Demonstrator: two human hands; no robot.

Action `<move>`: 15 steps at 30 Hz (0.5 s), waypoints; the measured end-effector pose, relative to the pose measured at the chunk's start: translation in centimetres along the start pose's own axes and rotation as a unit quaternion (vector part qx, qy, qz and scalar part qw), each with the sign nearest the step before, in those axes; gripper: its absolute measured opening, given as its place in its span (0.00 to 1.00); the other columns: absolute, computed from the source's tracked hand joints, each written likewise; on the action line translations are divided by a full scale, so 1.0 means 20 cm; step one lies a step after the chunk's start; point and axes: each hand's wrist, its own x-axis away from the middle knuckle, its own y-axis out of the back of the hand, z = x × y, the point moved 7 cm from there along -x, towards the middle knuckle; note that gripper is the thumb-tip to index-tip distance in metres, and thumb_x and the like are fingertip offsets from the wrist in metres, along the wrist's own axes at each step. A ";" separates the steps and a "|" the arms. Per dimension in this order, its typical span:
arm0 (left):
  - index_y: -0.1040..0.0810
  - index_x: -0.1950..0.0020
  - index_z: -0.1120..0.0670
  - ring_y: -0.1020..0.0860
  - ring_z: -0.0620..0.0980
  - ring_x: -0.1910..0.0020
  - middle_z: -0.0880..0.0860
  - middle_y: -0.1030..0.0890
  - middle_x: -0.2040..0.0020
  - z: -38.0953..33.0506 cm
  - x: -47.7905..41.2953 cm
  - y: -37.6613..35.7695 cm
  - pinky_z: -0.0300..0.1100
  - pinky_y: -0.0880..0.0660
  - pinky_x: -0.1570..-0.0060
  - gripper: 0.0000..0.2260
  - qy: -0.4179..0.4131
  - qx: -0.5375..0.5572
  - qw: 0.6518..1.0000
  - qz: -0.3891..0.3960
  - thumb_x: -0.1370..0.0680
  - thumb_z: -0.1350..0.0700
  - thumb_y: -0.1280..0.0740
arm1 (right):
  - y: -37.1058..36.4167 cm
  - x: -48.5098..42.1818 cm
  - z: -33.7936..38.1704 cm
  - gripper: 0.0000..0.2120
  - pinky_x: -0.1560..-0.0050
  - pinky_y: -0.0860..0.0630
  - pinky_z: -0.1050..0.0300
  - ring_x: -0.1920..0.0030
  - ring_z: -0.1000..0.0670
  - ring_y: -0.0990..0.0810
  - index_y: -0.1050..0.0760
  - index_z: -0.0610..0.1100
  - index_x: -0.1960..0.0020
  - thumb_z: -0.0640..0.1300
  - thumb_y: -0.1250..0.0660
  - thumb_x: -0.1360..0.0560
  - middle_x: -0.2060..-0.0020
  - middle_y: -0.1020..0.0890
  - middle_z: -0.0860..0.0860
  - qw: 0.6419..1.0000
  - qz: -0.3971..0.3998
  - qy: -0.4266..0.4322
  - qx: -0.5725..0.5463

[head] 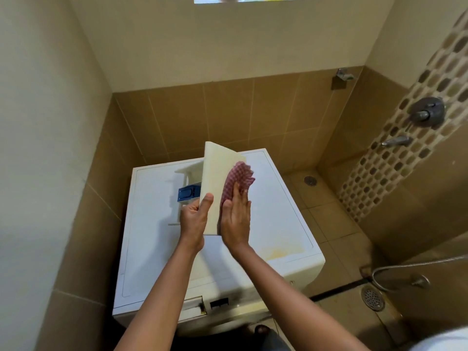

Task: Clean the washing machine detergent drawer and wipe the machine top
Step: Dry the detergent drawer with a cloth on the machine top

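Note:
I hold the cream detergent drawer (217, 163) up on edge above the white washing machine top (152, 224). My left hand (195, 216) grips its near end, thumb on the flat outer side. A blue insert (186, 193) shows on the drawer's inner side to the left. My right hand (235, 219) presses a pink checked cloth (239, 177) flat against the drawer's outer side with straight fingers. The empty drawer slot (195, 306) shows at the machine's front edge.
A yellowish stain (286, 249) marks the machine top's near right corner. Tiled walls close in on the left and behind. To the right lie the shower floor with drains (372, 298), a hose (405, 267) and wall taps (426, 112).

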 end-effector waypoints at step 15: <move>0.21 0.54 0.50 0.19 0.49 0.56 0.51 0.17 0.58 -0.07 -0.02 -0.03 0.40 0.23 0.56 0.31 -0.006 -0.136 0.988 0.068 0.32 0.25 0.45 | 0.06 0.02 0.29 0.24 0.25 0.49 0.43 0.23 0.47 0.47 0.37 0.47 0.26 0.47 0.51 0.21 0.25 0.38 0.47 0.957 -0.018 0.283 0.066</move>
